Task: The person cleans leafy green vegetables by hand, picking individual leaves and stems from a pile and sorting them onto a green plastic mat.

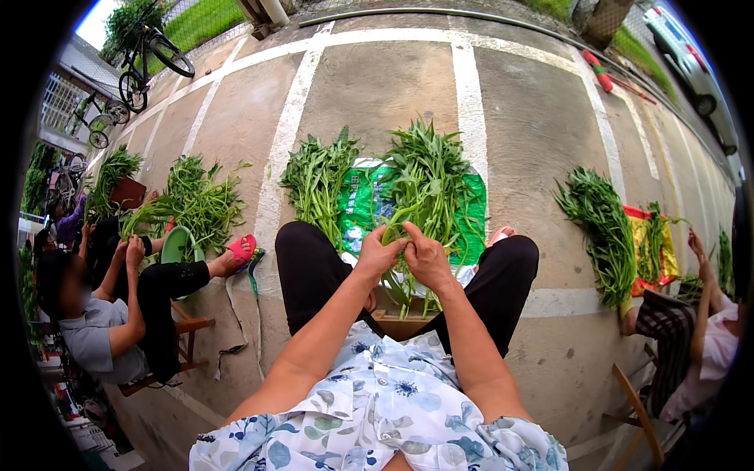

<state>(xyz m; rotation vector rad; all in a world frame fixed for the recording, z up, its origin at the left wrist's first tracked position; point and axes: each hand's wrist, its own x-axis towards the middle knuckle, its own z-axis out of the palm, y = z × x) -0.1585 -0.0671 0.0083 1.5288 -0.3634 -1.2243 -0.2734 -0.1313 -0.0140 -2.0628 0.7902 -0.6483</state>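
Observation:
My left hand and my right hand are close together between my knees, fingers pinched on stems of water spinach. Some stems hang below my hands. Just beyond them a large heap of water spinach lies on a green printed plastic sack on the ground. A second bunch of water spinach overlaps the sack's left edge. The fingertips partly cover one another, so the exact grip on each stem is hidden.
At left, a seated person handles greens near a green basin. Another person sits at right beside a greens pile and a red-yellow sack. Bicycles stand far left; a car is far right.

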